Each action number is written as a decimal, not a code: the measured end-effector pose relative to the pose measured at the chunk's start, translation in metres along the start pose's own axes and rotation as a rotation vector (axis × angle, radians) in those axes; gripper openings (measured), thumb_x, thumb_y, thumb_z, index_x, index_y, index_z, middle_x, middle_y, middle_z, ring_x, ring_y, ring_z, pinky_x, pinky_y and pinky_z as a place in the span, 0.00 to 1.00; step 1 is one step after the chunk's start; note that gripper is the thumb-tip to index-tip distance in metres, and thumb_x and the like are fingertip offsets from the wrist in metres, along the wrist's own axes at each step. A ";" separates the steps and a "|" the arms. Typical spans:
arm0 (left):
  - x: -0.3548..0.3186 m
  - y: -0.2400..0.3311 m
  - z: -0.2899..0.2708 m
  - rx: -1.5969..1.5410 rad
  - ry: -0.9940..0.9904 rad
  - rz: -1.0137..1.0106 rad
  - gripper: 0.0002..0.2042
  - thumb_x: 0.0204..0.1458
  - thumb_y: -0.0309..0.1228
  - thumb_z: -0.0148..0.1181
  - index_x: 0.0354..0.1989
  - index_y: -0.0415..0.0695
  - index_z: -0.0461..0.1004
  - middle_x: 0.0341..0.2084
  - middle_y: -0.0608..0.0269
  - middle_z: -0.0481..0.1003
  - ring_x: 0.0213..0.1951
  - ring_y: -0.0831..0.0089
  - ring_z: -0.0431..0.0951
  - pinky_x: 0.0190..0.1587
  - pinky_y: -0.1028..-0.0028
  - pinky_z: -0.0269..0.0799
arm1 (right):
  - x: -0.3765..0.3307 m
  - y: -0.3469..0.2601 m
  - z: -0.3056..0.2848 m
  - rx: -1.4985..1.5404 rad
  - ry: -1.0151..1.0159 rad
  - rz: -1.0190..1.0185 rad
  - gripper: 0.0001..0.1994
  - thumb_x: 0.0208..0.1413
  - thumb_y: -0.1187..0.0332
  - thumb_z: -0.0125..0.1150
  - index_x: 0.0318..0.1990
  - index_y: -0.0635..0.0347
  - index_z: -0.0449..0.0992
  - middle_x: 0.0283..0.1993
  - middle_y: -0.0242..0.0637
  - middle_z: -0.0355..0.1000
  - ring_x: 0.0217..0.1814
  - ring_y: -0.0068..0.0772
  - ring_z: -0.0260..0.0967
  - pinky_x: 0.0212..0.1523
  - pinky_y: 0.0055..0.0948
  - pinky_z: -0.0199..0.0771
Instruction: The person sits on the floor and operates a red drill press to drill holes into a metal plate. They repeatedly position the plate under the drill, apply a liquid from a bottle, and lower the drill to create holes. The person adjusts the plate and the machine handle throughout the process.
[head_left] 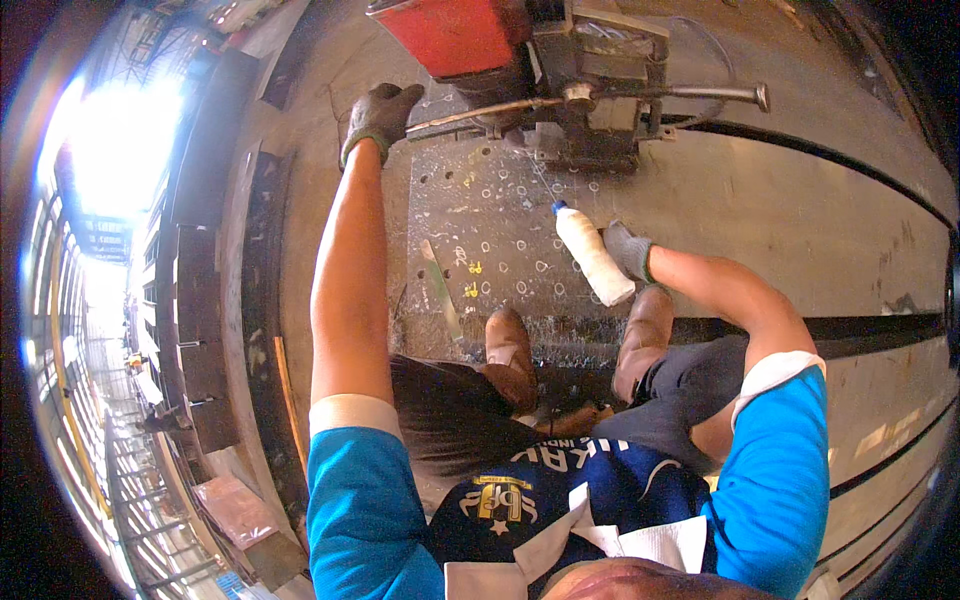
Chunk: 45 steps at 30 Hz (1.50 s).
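Observation:
My left hand (376, 117), in a dark glove with a green cuff, is closed around the left end of a long lever (480, 113). That lever runs to the hub of a drilling machine with a red housing (455, 38). In my right hand (627, 251), which wears a grey glove, a whitish squeeze bottle (592, 255) is gripped, its blue cap tilted up toward the machine. A thin line, seemingly liquid, runs from the cap to the machine's underside. Below lies a steel plate (515, 215) with white circles, yellow marks and several drilled holes.
A flat greenish strip (440, 285) rests on the plate. My brown boots (510, 350) stand at its near edge. A dark cable (800, 148) runs right from the machine across another steel sheet (800, 230). Dark beams (258, 250) line the left side.

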<state>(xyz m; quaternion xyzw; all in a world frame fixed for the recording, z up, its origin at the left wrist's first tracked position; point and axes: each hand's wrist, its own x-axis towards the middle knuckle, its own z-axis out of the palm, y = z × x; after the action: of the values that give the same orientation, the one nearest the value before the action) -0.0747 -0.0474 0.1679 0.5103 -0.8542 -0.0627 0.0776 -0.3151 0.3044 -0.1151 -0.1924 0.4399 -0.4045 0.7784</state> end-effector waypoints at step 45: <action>-0.031 0.037 -0.016 -0.257 -0.025 -0.243 0.29 0.49 0.56 0.63 0.46 0.42 0.85 0.47 0.41 0.81 0.52 0.47 0.81 0.56 0.57 0.76 | -0.012 -0.006 -0.012 0.007 -0.119 0.069 0.26 0.75 0.47 0.30 0.61 0.49 0.72 0.49 0.36 0.78 0.49 0.39 0.77 0.55 0.45 0.79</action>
<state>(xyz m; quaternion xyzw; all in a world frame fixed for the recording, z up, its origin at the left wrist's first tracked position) -0.0887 -0.0028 0.1880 0.5949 -0.7721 -0.1864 0.1235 -0.3315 0.3110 -0.1112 -0.1980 0.3975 -0.3668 0.8174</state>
